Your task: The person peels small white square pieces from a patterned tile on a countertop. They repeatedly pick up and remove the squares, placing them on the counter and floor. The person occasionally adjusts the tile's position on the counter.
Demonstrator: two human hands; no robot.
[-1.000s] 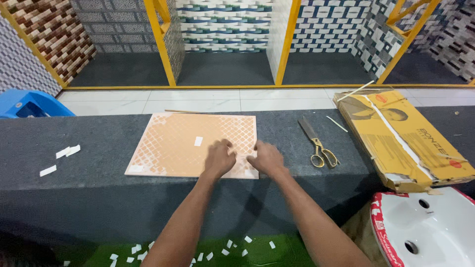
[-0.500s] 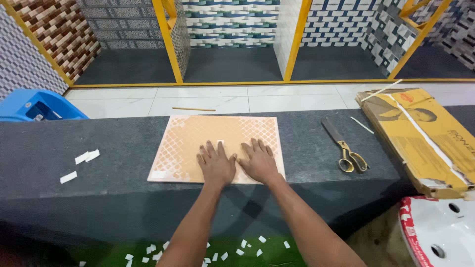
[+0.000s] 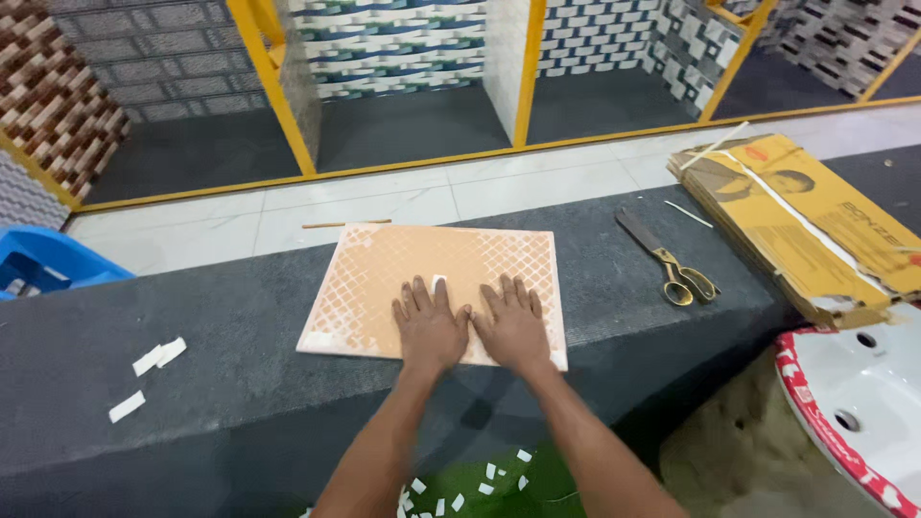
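Head view: left hand (image 3: 429, 326) and right hand (image 3: 512, 324), grip open, press flat on orange tile (image 3: 432, 278); even pressure suits, scissors (image 3: 669, 261) well right.

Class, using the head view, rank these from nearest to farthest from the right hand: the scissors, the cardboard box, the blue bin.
From the right hand:
1. Scissors, just to its right on the counter.
2. Cardboard box, farther right, at the counter's end.
3. Blue bin, far left, beyond the counter.

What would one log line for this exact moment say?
left hand: flat on tile | right hand: flat on tile | tile: orange, on dark counter | scissors: right of tile, untouched
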